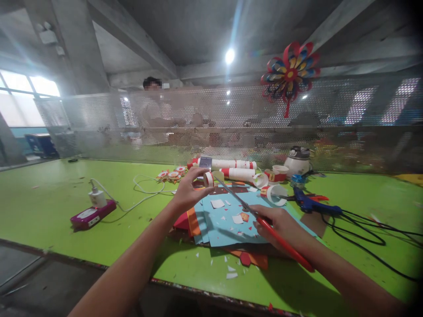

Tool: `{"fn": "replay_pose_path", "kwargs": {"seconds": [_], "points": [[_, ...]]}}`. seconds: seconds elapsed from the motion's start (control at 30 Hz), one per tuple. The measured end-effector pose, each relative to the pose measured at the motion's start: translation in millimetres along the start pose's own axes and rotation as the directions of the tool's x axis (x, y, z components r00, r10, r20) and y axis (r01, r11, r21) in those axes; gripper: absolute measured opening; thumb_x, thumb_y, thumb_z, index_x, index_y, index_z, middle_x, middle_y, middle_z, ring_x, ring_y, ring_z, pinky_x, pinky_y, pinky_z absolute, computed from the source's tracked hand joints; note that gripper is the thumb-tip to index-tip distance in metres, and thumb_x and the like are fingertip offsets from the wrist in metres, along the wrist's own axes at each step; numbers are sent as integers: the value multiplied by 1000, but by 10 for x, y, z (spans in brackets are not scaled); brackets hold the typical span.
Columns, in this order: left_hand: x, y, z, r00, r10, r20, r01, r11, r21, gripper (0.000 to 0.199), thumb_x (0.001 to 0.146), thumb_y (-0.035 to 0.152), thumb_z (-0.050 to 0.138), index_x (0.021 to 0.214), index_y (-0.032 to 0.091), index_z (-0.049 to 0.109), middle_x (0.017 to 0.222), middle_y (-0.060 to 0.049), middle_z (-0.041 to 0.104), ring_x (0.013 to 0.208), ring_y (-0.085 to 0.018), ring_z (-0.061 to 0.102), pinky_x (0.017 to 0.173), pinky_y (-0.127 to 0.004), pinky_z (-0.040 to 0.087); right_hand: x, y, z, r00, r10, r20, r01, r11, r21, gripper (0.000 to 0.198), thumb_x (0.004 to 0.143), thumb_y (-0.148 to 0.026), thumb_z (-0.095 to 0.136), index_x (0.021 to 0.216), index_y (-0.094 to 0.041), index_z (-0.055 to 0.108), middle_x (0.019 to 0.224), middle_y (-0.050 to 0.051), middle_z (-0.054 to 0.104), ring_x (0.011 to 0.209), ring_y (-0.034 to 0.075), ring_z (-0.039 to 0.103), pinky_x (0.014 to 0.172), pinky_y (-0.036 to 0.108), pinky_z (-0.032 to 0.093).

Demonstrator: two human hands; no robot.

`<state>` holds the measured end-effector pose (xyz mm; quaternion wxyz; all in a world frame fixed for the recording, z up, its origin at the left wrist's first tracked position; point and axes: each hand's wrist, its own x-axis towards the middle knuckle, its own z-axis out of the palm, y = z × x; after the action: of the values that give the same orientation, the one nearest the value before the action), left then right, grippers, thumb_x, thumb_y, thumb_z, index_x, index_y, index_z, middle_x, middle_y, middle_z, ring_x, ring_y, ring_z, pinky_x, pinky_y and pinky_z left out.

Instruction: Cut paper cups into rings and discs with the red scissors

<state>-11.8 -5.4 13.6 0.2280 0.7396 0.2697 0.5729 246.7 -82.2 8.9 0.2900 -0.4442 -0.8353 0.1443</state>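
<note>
My left hand (189, 190) is closed, pinching a cut piece of paper cup (208, 179), white with red, between thumb and fingers above the worktable. In my right hand (279, 223) is a pair of scissors (235, 193) with red handles. Its blades point up and left, with the tips at the cup piece; whether they touch it, I cannot tell. Under both hands lies a stack of light-blue paper sheets (211, 226), strewn with white and red scraps. A cut paper cup (276, 195) lies on its side beyond my right hand.
Stacked paper cups (239, 174) lie behind the sheets, near a phone (205, 164). To the right are a blue glue gun (310, 203) with black cords and a kettle-like jug (297, 162). A purple power strip (93, 215) sits left. A perforated screen (211, 127) borders the table; a person (153, 108) is behind it.
</note>
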Motion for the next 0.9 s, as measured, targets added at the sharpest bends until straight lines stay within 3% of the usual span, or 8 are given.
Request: {"fn": "replay_pose_path", "kwargs": {"seconds": [0.1,0.3,0.57,0.9], "points": [[1,-14,28,998,13,-59,-13,1000,-7,44,68,27,77,107,17,60,110,-8,52,99,-20,60,82,-33,58,1,-17,26,1000,-18,-12,17,999,-50,49,70,-10,42,111,-18,68,83,3,72,70,19,62,64,28,47],[-9,-19,43,997,68,-37,-67,997,41,43,69,22,75,108,17,59,108,-8,52,94,-17,61,78,-31,60,-2,-1,44,997,-81,-14,80,996,-37,46,73,-8,43,110,-19,68,99,4,74,83,21,66,73,30,49],[-48,-14,108,995,94,-33,-92,995,48,44,71,24,75,111,18,58,109,-8,52,99,-19,59,78,-34,60,-38,-66,51,994,-110,-27,109,993,-47,30,83,-13,42,96,-20,68,93,2,73,77,19,65,68,27,47],[-44,5,101,991,130,-31,-126,987,97,44,70,20,74,111,19,59,108,-7,50,96,-17,59,78,-33,61,-42,-53,28,991,-136,-18,136,991,-10,26,86,-16,45,97,-21,68,92,2,73,80,20,66,71,27,48]]}}
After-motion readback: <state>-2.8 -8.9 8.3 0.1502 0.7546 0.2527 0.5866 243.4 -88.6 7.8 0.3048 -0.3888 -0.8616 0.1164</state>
